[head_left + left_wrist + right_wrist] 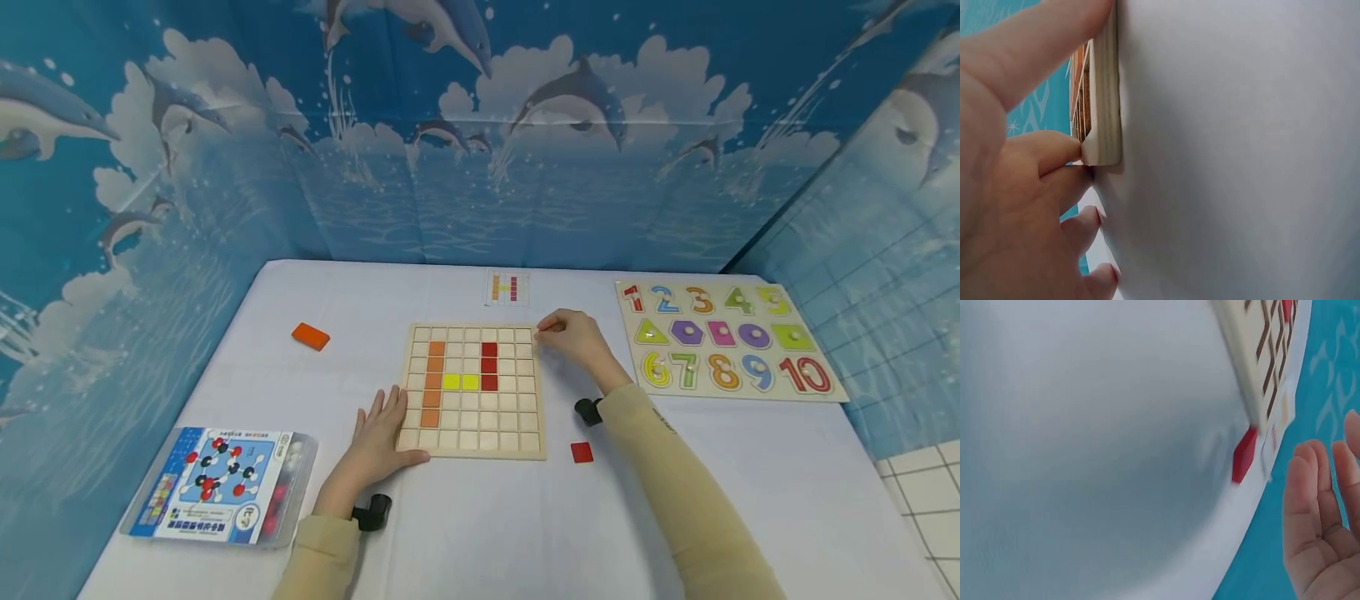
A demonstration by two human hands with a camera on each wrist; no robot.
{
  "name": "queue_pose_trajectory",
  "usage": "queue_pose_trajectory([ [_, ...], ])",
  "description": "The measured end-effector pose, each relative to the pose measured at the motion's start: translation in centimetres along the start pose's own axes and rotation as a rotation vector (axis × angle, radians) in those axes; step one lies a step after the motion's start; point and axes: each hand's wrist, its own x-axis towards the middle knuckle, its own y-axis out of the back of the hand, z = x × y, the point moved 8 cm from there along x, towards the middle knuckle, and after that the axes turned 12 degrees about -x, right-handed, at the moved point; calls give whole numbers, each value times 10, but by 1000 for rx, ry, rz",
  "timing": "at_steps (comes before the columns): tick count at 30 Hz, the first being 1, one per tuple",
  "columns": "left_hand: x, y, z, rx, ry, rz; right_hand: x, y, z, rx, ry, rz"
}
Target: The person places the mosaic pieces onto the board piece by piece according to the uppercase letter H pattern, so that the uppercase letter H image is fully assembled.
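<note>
A square wooden grid board point(468, 440) lies on the white table. On it sit a column of several orange tiles point(433, 383), two yellow tiles point(461, 382) and three red tiles point(489, 367). My left hand point(381, 437) rests at the board's lower left, fingers spread; in the left wrist view its thumb and fingers touch the wooden edge point(1105, 94). Off the board's upper right corner is my right hand point(573, 337). A loose red tile point(1244, 455) lies beside that corner, and the right wrist view shows the right hand's fingers point(1300, 487) apart from it.
A pattern card point(507, 287) lies behind the board. To the right is a number-and-shape puzzle point(731, 342). An orange block point(311, 337) and a boxed molecule kit point(217, 483) are on the left. Another red tile point(582, 452) lies near the right sleeve.
</note>
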Motion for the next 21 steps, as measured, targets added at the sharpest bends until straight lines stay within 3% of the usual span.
queue_pose_trajectory([
  [9,-2,-1,-1,-8,-4,6,16,10,26,60,-74,-20],
  [21,-2,1,1,-1,-1,14,26,4,33,82,-105,-22],
])
